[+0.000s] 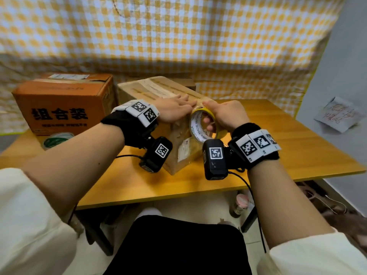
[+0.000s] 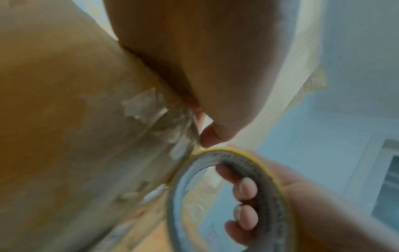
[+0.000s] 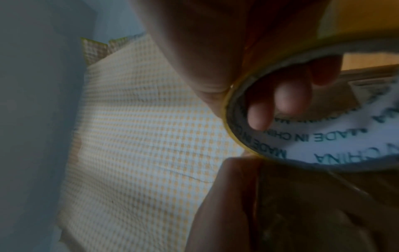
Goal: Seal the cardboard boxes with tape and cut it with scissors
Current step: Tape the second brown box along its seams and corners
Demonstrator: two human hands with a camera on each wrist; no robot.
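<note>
Our left hand (image 1: 174, 111) lies flat, pinning the cardboard box (image 1: 151, 90) while our right hand (image 1: 225, 115) grips the tape roll (image 1: 200, 124) at its edge.

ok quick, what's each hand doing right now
left hand: open, pressed flat on top of the tan box.
right hand: fingers curled through the yellow tape roll, holding it.

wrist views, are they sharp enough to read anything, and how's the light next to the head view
Head view: bright, mostly crisp, edges bent by the wide angle. Right wrist view: dim and soft, yet "MADE IN CHINA" reads inside the yellow-edged tape roll. Left wrist view: blurred, the worn brown cardboard box smeared, nothing legible.
</note>
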